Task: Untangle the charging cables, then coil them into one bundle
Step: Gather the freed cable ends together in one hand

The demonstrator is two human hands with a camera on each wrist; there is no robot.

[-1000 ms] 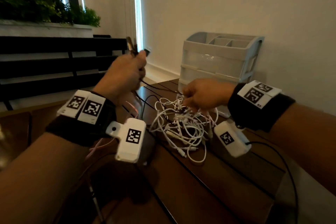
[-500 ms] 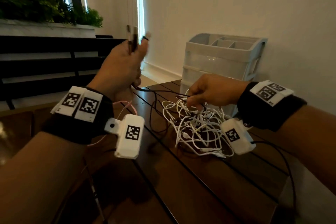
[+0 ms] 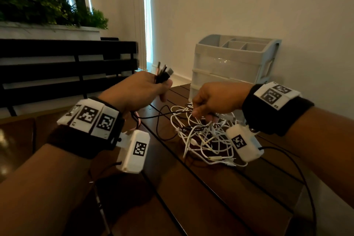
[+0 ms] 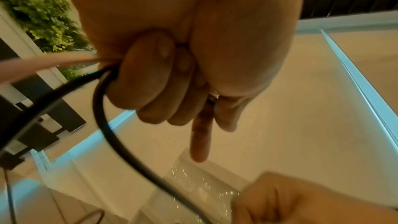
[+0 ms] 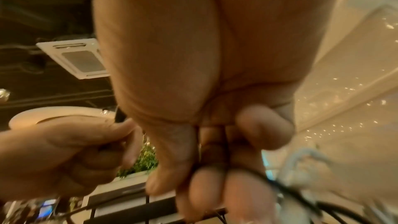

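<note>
The left hand (image 3: 138,90) is gripping the freed plug ends (image 3: 162,73), keeping them clear. The right hand (image 3: 214,99) is pinching a black cable (image 3: 159,116) at the white tangle (image 3: 206,138) lying on the counter (image 3: 191,197), apparently to draw it out.

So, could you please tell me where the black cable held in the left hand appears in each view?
Head: black cable trails from left hand towards right hand.
Left wrist: curves down, left of centre.
Right wrist: blurred dark strands at bottom right; whether they are this cable is unclear.
Shared landmark: grey drawer organiser.
</note>
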